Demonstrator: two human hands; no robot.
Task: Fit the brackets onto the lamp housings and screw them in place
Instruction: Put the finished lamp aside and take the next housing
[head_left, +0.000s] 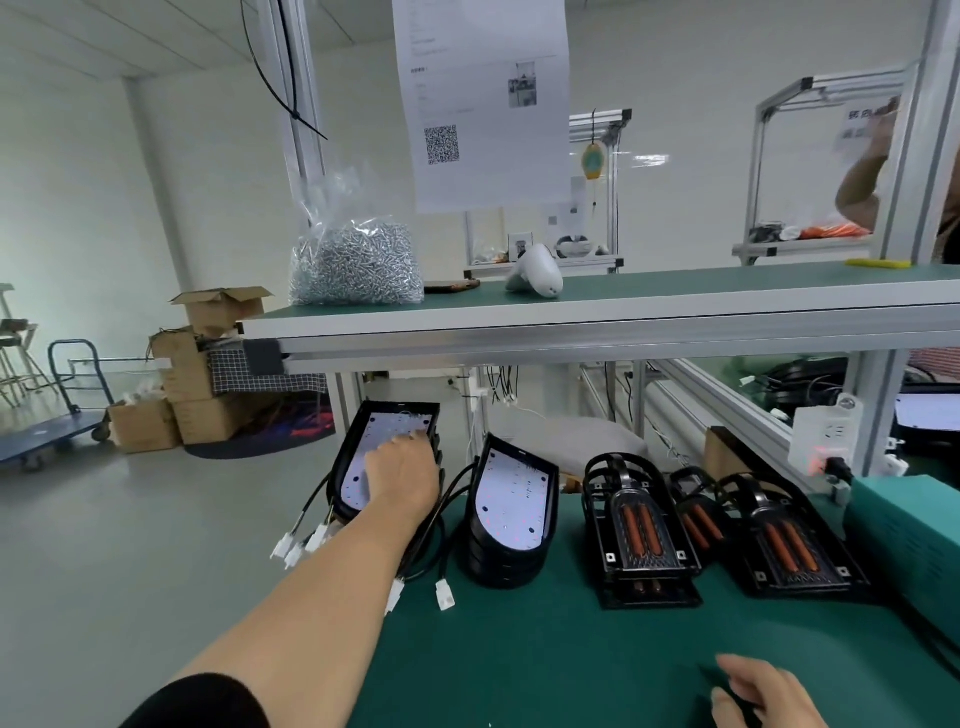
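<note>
Left hand (404, 470) holds lamp housing (385, 422); right hand (761, 693) partly cropped

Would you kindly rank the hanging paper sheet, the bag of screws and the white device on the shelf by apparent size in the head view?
1. hanging paper sheet
2. bag of screws
3. white device
Sheet may hang nearer the camera; real sizes unsure.

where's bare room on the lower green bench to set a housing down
Best patch: the bare green mat in front of the housing stacks, between the white cable connectors and the right hand. The upper shelf is also bare right of the white handheld device. The back row is crowded: the stacks stand side by side.
</note>
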